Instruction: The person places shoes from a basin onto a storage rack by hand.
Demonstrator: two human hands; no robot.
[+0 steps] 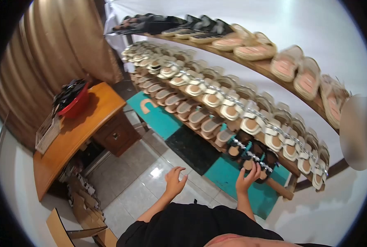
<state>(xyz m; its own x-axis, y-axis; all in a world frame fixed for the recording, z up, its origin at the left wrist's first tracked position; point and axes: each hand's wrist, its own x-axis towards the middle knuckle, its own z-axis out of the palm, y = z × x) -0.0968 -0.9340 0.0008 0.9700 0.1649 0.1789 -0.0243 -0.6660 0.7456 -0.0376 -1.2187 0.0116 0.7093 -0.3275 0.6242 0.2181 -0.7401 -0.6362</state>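
Observation:
My right hand (248, 178) reaches up to the black sandals (252, 157) with sparkling straps at the lower right end of the rack. Its fingers are spread, and the fingertips overlap the front of one sandal. Lower and to the left, my left hand (175, 181) hovers over the tiled floor with fingers apart and nothing in them. Above the black pairs runs a long row of white sandals (231, 109) with shiny straps. To their left on the lower shelf stand several sandal soles (198, 117) with grey insoles.
A top shelf (216, 47) carries black and beige shoes. Teal and black mats (193, 150) lie under the rack. On the left stands a wooden desk (105, 101) with a red basin (74, 105) of black items. Cardboard pieces (84, 201) are stacked below.

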